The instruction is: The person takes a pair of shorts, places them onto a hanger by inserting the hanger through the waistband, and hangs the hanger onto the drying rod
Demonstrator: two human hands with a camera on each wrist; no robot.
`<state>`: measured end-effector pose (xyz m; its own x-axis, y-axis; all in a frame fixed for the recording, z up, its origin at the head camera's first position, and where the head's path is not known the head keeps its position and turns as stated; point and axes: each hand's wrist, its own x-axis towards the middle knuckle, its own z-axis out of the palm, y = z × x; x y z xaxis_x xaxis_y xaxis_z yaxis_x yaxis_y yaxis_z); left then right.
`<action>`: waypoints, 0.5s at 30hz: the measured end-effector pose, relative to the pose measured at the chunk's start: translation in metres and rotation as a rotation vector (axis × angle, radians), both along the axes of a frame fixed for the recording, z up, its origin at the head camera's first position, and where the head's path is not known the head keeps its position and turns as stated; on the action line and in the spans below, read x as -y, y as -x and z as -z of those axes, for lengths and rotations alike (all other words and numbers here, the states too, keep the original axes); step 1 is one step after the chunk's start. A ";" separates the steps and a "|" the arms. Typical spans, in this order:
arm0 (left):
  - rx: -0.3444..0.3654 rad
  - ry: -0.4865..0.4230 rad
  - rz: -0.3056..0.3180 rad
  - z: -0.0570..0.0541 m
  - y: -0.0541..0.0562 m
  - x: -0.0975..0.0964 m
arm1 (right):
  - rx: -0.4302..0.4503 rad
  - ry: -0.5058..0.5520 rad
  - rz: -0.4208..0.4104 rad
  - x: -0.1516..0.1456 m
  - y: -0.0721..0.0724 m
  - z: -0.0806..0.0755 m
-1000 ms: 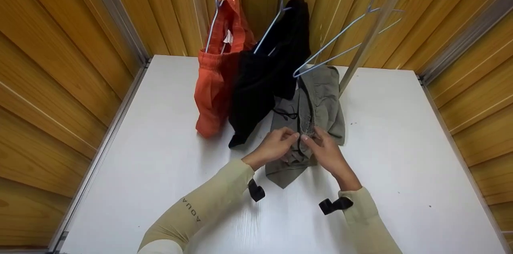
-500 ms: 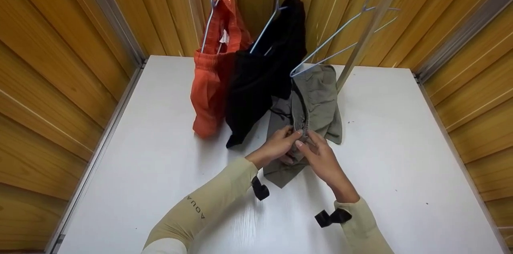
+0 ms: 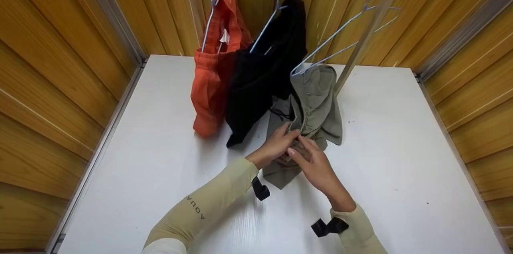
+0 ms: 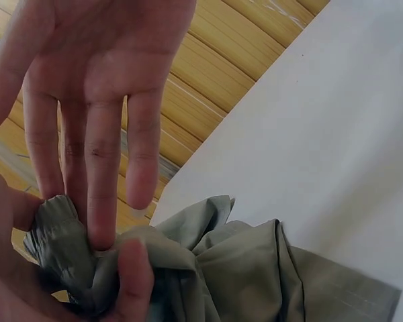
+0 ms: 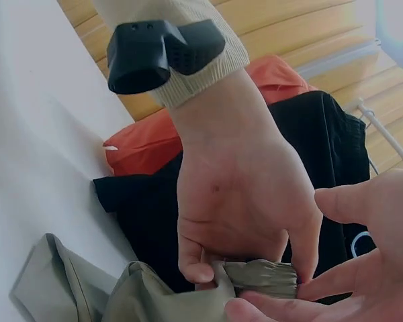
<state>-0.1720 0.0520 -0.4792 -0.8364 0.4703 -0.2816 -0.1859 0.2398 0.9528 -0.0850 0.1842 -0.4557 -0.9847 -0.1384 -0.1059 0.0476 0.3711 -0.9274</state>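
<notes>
Grey garment (image 3: 320, 93) lies bunched on the bench (image 3: 400, 146), its far end at the low corner of the hanger (image 3: 328, 41); whether the wire sits inside is hard to tell. The left hand (image 3: 274, 146) has a closed grip, pinching the gathered waistband (image 5: 265, 276); the right hand (image 3: 318, 168) touches the cloth with nearly straight fingers, pinching nothing. A firm pinch and an evenly spread waistband, with no tug on the wire, should work best.

Dark printed capitals (image 3: 196, 208) on my pale khaki fabric left sleeve (image 3: 224, 184) read AQUA. White label (image 3: 224, 37) inside the orange cloth garment (image 3: 212, 93) was too small to read.
</notes>
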 end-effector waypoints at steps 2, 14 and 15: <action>-0.055 0.019 -0.018 0.001 0.000 0.001 | 0.002 -0.011 0.008 0.000 -0.001 -0.002; -0.398 0.328 0.062 -0.007 -0.013 0.002 | -0.029 -0.124 0.259 -0.026 0.023 0.004; -0.410 0.341 0.071 -0.008 -0.015 0.002 | -0.033 -0.140 0.266 -0.028 0.025 0.006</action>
